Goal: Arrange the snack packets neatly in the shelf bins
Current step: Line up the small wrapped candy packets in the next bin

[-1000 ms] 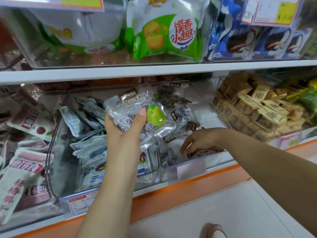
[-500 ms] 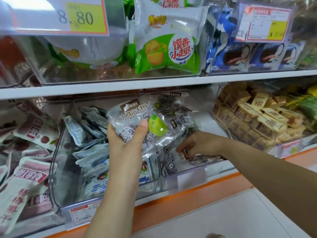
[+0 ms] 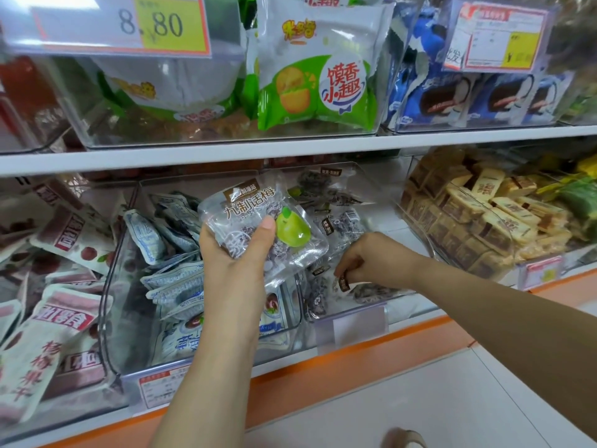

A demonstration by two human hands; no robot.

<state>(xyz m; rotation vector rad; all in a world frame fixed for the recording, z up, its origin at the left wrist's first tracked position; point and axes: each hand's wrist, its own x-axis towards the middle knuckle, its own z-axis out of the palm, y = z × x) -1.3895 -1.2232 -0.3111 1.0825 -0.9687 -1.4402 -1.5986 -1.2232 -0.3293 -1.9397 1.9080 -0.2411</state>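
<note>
Head view: the clear plum packet (image 3: 248, 205) is held up in front of the middle shelf, above the divide between two clear bins, and rests in neither. The left hand (image 3: 235, 253) grips it from below, with the thumb across the printed face and the other fingers hidden behind. The face is turned toward the camera with the label upright. Judged purpose: the packet is lifted out of the way so the bin beneath can be sorted, and it is already oriented for return.

The right hand (image 3: 378, 257) reaches down into the plum bin (image 3: 371, 300). Its fingers are curled and pinch a small packet (image 3: 344, 282) by its brown-labelled end, near the front wall. Pinching the end appears chosen to pull or turn one packet out of the loose heap without dragging its neighbours. Other packets of the same kind lie at mixed angles around and behind it, so this bin is judged not yet arranged.

Adjacent items:
- Blue-and-white packets (image 3: 168, 240) fill the bin just to the left, leaning in a rough row.
- Red-and-white packets (image 3: 71, 234) lie further left.
- Tan wrapped snacks (image 3: 484, 215) are stacked in the bin to the right.
- On the shelf above, a green-and-white packet (image 3: 316, 76) stands against its bin front, near a price tag (image 3: 129, 24) reading 8.80.
</note>
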